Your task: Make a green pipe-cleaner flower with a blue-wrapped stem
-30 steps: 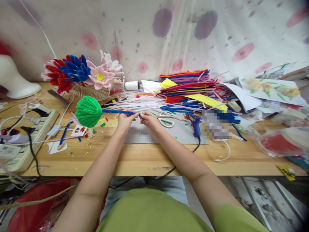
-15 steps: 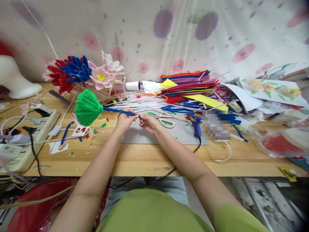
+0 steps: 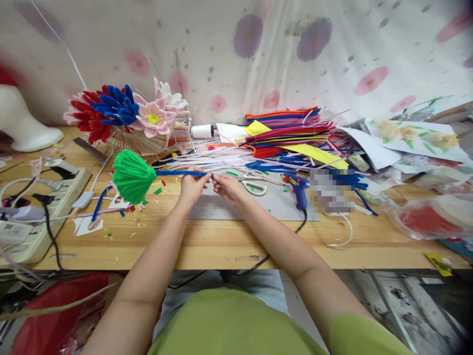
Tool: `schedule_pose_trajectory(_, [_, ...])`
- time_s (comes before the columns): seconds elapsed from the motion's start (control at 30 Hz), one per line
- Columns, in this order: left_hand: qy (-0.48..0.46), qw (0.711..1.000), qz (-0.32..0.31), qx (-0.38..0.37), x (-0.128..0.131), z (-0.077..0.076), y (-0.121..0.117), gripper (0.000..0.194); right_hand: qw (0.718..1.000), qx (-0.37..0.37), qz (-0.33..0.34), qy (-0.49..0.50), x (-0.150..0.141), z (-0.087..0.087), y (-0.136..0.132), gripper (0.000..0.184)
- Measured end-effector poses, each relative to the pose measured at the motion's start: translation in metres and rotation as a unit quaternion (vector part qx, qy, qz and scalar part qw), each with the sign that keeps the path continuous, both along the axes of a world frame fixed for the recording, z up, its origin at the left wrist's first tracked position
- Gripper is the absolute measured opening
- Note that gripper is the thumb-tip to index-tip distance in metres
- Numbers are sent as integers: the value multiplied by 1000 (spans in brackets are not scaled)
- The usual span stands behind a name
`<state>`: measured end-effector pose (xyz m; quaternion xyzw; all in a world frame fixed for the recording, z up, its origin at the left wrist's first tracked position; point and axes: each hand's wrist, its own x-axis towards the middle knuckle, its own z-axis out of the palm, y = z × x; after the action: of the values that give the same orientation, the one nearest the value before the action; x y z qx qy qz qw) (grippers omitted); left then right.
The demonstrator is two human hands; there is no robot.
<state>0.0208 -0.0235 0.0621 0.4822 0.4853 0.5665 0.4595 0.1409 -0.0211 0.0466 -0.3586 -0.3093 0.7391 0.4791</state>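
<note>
A green fuzzy pipe-cleaner flower head (image 3: 133,176) points left on a blue fuzzy stem (image 3: 170,172). My left hand (image 3: 192,187) is closed around the stem near its right end. The fingertips of my right hand (image 3: 228,188) pinch the stem's tip, right beside my left fingertips. Both hands hover over a grey cutting mat (image 3: 254,209). Scissors with white handles (image 3: 254,187) lie just right of my right hand. A blue glue gun (image 3: 298,190) lies farther right on the mat.
Bundles of coloured pipe cleaners (image 3: 291,130) lie behind the mat with a white thread spool (image 3: 202,131). Finished fuzzy flowers (image 3: 118,106) stand at the back left. A power strip (image 3: 62,212) with cords sits at left, near scattered scraps (image 3: 121,202). Plastic-wrapped items (image 3: 432,217) lie at right.
The green flower head has turned about its stem and dipped slightly. The stem tilted down to the right, then came back nearly level. Both hands keep their hold at nearly the same spot.
</note>
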Motion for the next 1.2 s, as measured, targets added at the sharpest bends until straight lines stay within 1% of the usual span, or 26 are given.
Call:
schedule_pose_trajectory(0.2, [21, 999, 47, 17, 3, -1, 1, 31, 998, 57, -14, -16, -1, -5, 1, 36])
schedule_pose_trajectory(0.27, [17, 999, 49, 18, 5, -1, 0, 31, 997, 70, -17, -26, -1, -5, 2, 36])
schedule_pose_trajectory(0.37, [-4, 999, 31, 14, 7, -2, 0, 30, 995, 85, -24, -41, 0, -7, 4, 37])
schedule_pose_trajectory(0.43, [-11, 999, 29, 9, 7, -3, 0, 30, 993, 99, -32, -58, 0, -10, 5, 37])
schedule_pose_trajectory(0.6, [-16, 997, 76, 9, 9, -7, 0, 28, 985, 129, -36, -105, 0, -12, 6, 36])
schedule_pose_trajectory(0.7, [-33, 994, 103, 2, 7, -9, 2, 26, 977, 148, -5, -154, 11, -9, 3, 34])
schedule_pose_trajectory(0.77, [-41, 992, 119, -10, 6, -11, 4, 26, 967, 162, 17, -198, 27, -6, -2, 31])
schedule_pose_trajectory(0.83, [-52, 990, 128, -22, 5, -14, 6, 26, 953, 173, 29, -247, 51, -1, -9, 27])
schedule_pose_trajectory(0.93, [-70, 988, 138, -24, 3, -21, 9, 26, 924, 180, 49, -334, 97, 8, -25, 25])
schedule_pose_trajectory(1.03, [-88, 986, 142, -20, 3, -30, 11, 28, 893, 156, 85, -414, 147, 21, -46, 28])
schedule_pose_trajectory(1.07, [-94, 985, 140, -21, 3, -32, 11, 30, 880, 136, 107, -443, 163, 24, -54, 29])
schedule_pose_trajectory(1.13, [-106, 985, 135, -20, 3, -36, 12, 33, 845, 80, 149, -508, 192, 30, -68, 32])
schedule_pose_trajectory(1.17, [-111, 985, 132, -19, 3, -38, 12, 34, 826, 54, 147, -542, 204, 31, -74, 35])
schedule_pose_trajectory(1.2, [-115, 985, 130, -18, 3, -39, 12, 34, 799, 39, 141, -583, 214, 32, -79, 37])
